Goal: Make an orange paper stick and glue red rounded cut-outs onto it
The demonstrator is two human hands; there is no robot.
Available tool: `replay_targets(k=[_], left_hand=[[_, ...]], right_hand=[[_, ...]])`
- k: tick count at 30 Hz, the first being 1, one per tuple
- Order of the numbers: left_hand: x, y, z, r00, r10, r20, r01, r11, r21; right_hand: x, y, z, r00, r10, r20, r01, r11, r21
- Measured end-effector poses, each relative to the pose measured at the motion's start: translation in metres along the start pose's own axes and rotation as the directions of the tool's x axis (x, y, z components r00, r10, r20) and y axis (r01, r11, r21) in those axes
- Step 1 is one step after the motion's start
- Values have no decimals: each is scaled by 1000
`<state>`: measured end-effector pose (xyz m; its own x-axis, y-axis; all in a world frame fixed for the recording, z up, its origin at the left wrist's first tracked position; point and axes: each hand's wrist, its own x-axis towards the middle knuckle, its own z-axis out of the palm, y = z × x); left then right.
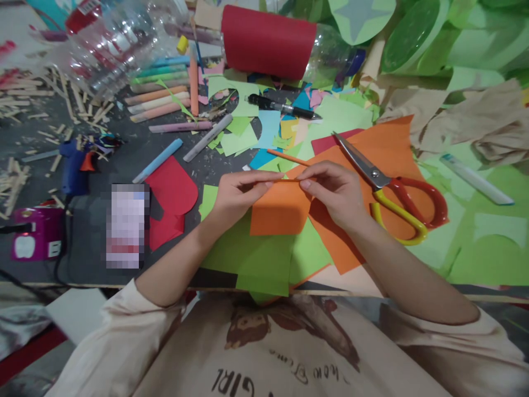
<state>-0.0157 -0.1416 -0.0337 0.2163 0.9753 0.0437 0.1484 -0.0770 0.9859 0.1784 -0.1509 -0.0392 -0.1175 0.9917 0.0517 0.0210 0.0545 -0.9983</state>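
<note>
Loose wooden sticks (pixel 25 96) lie across the upper left of the frame, with a blue glue gun (pixel 73 168) below them and a purple box (pixel 38 234) near the left edge, all on the dark desk (pixel 86 226). Right of the box lies a phone (pixel 126 226), its screen blurred, and just beside it red paper (pixel 172 187). A row of markers (pixel 159 102) sits above, in the upper left. At the centre of the frame, the left hand (pixel 242 201) pinches the upper edge of a small orange paper (pixel 278 212), thumb and fingers close together. The right hand (pixel 336 193) pinches the same edge at its right end, also with a narrow grip. Green paper (pixel 252 253) lies beneath. Right of centre, scissors (pixel 378 182) with red and yellow handles rest on a larger orange sheet (pixel 390 146); crumpled brown paper (pixel 475 116) lies in the upper right.
</note>
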Motion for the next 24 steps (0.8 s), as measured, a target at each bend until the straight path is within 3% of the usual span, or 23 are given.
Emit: replay_targets(k=[5,11,19,24], left_hand=[[-2,1,0,997,63,33,-63,998,8],[-3,1,0,989,130,72,-135,987,81],[-2,2,-1,996,79,45,-85,986,144],[-3,3,-7,992,5,127,-8,1000,24]], right_hand=[[-2,-3,0,998,8,59,-7,1000,-28],[-4,-4,1,992,113,62,-103,984,-142],[-2,-2,2,989,122,89,-118,992,-49],[-2,-2,2,995,77,56,-72,994,-83]])
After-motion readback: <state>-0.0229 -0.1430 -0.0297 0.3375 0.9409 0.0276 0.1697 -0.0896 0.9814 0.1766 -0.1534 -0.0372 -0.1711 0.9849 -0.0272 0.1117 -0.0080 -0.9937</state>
